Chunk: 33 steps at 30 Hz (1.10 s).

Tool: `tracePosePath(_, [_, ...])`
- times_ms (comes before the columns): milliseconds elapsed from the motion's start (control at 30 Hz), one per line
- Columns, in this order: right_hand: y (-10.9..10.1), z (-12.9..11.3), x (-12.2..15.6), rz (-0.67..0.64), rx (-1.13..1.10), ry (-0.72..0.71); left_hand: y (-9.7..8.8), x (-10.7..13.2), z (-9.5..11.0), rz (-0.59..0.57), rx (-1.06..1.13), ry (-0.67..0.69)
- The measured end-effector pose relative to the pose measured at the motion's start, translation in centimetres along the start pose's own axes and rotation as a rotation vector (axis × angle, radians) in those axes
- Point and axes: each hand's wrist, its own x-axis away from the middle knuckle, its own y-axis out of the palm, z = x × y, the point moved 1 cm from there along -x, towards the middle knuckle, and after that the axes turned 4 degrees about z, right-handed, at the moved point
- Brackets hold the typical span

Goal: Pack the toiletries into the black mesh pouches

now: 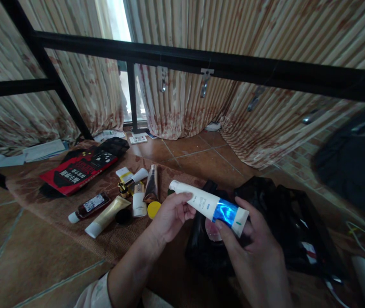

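A white squeeze tube [203, 201] with a shiny blue band lies slantwise between my two hands. Near its capped end, my left hand [174, 216] grips it with thumb and fingers. My right hand [253, 244] is closed around the flat crimped end, thumb on the blue band. Below the tube is a black bag [201, 256] with a round pinkish piece [213, 230] partly hidden by my right hand. Left of my hands stand a white bottle [139, 203], a dark metallic tube [152, 184], a yellow round lid [154, 210] and a gold tube with a white cap [108, 217].
A brown cloth [82, 235] covers part of the tiled floor. On it lie a red book [78, 173] and a dark red bottle [89, 207]. A black metal frame [176, 53] with hanging clips crosses ahead, before striped curtains [182, 107]. Black mesh fabric [285, 214] lies right.
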Motion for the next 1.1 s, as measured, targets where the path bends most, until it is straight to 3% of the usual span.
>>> tracePosePath(200, [-0.09, 0.22, -0.02, 0.018, -0.068, 0.003, 0.26, 0.36, -0.03, -0.039, -0.038, 0.054])
tracePosePath(367, [-0.38, -0.01, 0.08, -0.056, -0.180, 0.000, 0.53, 0.63, 0.10, -0.068, -0.047, 0.100])
tracePosePath(633, [-0.68, 0.35, -0.27, -0.111, -0.119, -0.081, 0.55, 0.55, 0.18, -0.083, -0.061, 0.149])
tracePosePath(933, [-0.74, 0.10, -0.54, -0.090, -0.274, 0.041, 0.51, 0.62, 0.30, -0.087, -0.071, 0.162])
tracePosePath(1100, [-0.80, 0.16, -0.80, -0.116, -0.308, 0.026, 0.51, 0.60, 0.16, -0.095, -0.074, 0.171])
